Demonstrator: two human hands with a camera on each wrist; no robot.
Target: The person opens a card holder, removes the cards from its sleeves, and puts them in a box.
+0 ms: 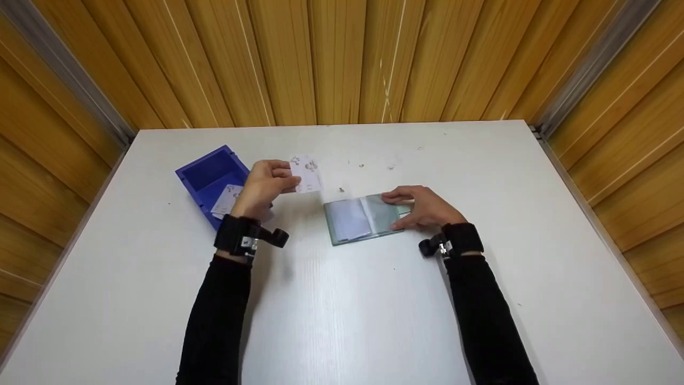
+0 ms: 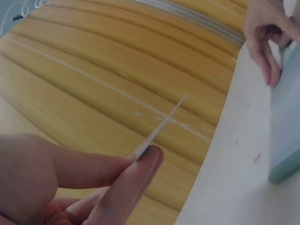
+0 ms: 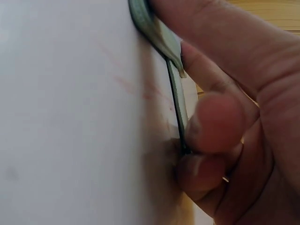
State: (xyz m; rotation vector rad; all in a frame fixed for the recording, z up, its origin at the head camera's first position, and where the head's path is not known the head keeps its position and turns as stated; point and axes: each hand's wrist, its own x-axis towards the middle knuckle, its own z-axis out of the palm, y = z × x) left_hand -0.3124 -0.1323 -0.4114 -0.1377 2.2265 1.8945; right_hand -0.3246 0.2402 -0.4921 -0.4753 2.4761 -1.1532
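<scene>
My left hand (image 1: pixel 263 186) pinches a white card (image 1: pixel 305 175) with small printed pictures between thumb and fingers, above the table. In the left wrist view the card (image 2: pixel 161 125) shows edge-on, rising from the fingertips. To its right a green card holder (image 1: pixel 348 218) lies spread open on the table, with clear sleeves and pale contents. My right hand (image 1: pixel 427 207) holds the holder's right side, thumb at the near edge and fingers at the far part. A narrow green strap (image 3: pixel 177 101) passes by its curled fingers in the right wrist view.
A blue plastic box (image 1: pixel 206 168) stands left of the left hand, partly hidden by it. Several printed cards (image 1: pixel 226 200) lie inside. The white table (image 1: pixel 352 315) ends at the back against a wood-patterned wall (image 1: pixel 336 64); similar walls flank both sides.
</scene>
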